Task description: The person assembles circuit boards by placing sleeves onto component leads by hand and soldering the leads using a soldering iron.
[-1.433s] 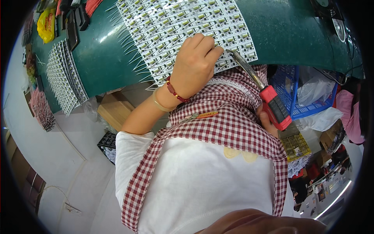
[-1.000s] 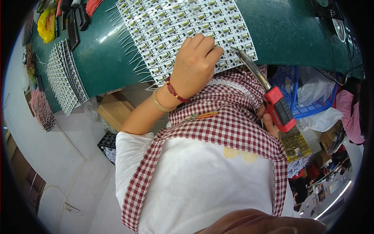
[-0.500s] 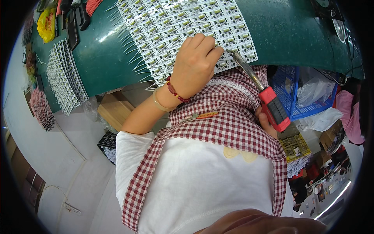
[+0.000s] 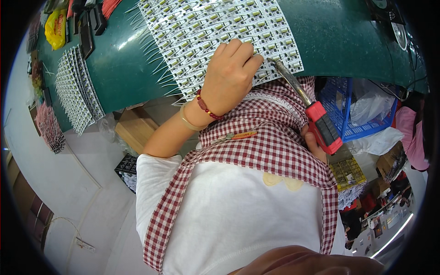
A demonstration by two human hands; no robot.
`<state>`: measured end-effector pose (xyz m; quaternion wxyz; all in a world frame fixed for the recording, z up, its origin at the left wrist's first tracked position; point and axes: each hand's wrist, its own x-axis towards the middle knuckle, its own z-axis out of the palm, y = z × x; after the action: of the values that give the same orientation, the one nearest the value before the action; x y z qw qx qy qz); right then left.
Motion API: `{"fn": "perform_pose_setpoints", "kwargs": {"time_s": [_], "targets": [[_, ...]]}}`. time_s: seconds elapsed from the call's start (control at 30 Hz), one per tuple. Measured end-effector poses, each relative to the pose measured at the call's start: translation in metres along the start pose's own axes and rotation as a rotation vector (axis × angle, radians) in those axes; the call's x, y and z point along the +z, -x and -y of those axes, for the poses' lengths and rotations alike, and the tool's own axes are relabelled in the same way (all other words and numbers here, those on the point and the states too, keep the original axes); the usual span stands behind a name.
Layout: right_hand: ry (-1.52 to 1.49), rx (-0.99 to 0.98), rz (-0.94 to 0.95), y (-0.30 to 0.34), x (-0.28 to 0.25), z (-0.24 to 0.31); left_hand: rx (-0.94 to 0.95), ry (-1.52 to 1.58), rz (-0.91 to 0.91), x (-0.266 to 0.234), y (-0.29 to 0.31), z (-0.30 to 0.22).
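Note:
A large white sheet of small circuit boards (image 4: 183,44) lies on the green table, with thin white wires (image 4: 158,68) sticking out along its left side. My left hand (image 4: 230,68) rests on the lower part of this sheet, fingers curled in and pressed together; whatever they pinch is hidden beneath them. At the right, my right hand (image 4: 313,143) grips a soldering iron (image 4: 323,127) with a red and black handle. Its metal shaft slants up to the left, and the tip is at the boards just right of my left fingers. Most of the right hand is hidden behind the handle.
More wired board sheets (image 4: 75,89) lie stacked on the green table (image 4: 119,78) at the left. Behind them are a yellow bag (image 4: 55,30) and black tools (image 4: 85,34). A blue crate (image 4: 337,105) with clear plastic stands below the table's right edge, near the iron.

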<state>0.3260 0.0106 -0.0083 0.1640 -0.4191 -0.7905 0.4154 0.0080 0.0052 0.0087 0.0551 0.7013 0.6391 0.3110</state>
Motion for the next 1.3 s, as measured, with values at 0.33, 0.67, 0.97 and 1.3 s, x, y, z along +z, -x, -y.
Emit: {"fn": "perform_pose_setpoints", "kwargs": {"time_s": [0.33, 0.67, 0.97, 1.3], "targets": [[-0.662, 0.244, -0.028, -0.006, -0.009, 0.022, 0.006, -0.01, 0.011, 0.0, 0.002, -0.001], [-0.773, 0.135, -0.289, -0.037, -0.003, 0.034, 0.002, -0.029, 0.024, -0.01, 0.004, 0.002], [-1.129, 0.082, -0.342, -0.08, -0.025, 0.035, -0.22, -0.13, -0.074, -0.059, 0.003, 0.029], [-1.265, -0.088, -0.319, -0.133, -0.04, 0.041, -0.073, -0.219, -0.222, 0.0, -0.145, 0.145]]}}
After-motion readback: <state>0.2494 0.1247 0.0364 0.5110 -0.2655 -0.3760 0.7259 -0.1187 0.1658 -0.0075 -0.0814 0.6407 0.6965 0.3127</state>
